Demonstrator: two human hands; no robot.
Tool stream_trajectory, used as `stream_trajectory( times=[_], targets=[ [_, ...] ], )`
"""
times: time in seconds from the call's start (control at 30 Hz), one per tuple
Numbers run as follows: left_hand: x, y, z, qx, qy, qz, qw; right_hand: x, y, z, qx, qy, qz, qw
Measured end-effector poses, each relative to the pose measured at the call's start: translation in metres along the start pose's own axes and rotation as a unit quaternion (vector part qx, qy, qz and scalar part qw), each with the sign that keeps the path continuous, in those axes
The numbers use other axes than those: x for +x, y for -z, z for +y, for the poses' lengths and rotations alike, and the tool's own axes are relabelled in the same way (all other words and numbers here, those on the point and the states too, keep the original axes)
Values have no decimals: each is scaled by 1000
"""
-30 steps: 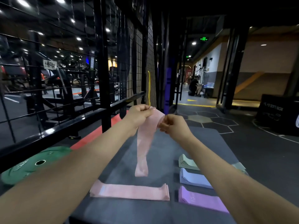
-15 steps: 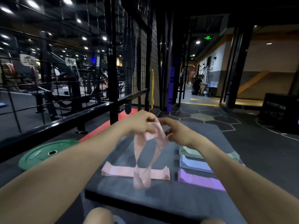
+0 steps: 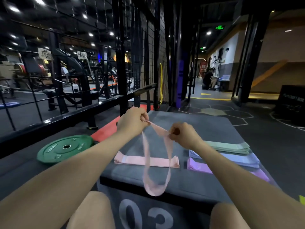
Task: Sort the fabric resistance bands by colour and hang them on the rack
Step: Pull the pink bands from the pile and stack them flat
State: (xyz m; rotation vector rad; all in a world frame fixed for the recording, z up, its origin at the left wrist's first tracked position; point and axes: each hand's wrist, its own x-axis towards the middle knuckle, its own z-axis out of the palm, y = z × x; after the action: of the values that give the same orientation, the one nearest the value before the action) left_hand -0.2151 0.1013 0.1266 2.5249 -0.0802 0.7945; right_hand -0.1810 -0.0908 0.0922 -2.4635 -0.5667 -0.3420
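Head view looks down along both my forearms, stretched out over a dark padded box [image 3: 206, 129] in front of my knees. My left hand [image 3: 132, 121] is curled into a fist, knuckles up, with one end of a pink resistance band [image 3: 146, 156] pinched between thumb and fingers. My right hand [image 3: 183, 136] sits a little lower and to the right, its fingers also curled and pinching the other side of the same band. The two hands are apart, with a short stretch of pink fabric drawn between them, and the rest of the loop hangs open below, its bottom reaching past the box's front edge. The hanging loop is a bit blurred. On the box top, beneath it, lies a flat pile of pink bands [image 3: 132, 160], folded and laid crosswise. To the right of that pile, partly hidden by my right forearm, are three more piles side by side: green bands [image 3: 231, 147] farthest from me, light blue bands [image 3: 239, 160] in the middle, and purple bands [image 3: 198, 166] nearest. I cannot tell how many bands are in each pile. A green weight plate [image 3: 66, 148] lies flat on the floor to the left of the box. Behind it runs a black wire-mesh rack [image 3: 132, 55] with a low horizontal bar, well beyond my hands.
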Motion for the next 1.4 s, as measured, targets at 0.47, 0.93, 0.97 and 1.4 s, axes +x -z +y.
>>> stream_trajectory(
  times=[0.47, 0.93, 0.97, 1.4],
  targets=[
    [-21, -44, -29, -98, -6, -304, 948, 3, -8, 14, 183, -63, 61, 979],
    [-1, -77, 4, -382, 75, -197, 900, 3, 3, 16, 234, -19, 20, 972],
    [0, -78, 6, -393, 76, -189, 897, 4, 3, 18, 212, -12, 25, 977],
    [7, -70, 17, -418, 76, -93, 900, 18, -2, 4, 293, -93, 79, 948]
  ],
)
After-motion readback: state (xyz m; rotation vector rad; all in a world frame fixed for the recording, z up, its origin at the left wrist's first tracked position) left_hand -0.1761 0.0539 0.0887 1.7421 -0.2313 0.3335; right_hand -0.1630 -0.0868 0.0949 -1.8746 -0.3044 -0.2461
